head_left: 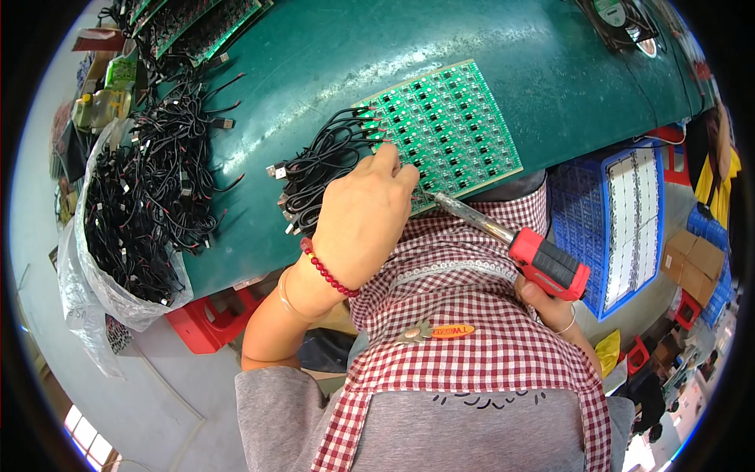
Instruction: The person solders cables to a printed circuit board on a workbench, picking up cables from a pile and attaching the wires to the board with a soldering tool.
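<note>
A green panel of small circuit boards lies on the table, with rows of black and white parts. Black USB cables run to its left edge, several with their wire ends on the boards. Over the panel's lower left edge, my left hand is closed in a pinch; its fingers hide what they hold. My right hand grips a red and black soldering iron, its metal tip pointing left at the panel's near edge, close to my left fingertips.
A heap of black USB cables sits in a clear plastic bag at the left. Finished-looking boards are stacked behind it. A fan stands far right. Blue crates and red stools flank the green table.
</note>
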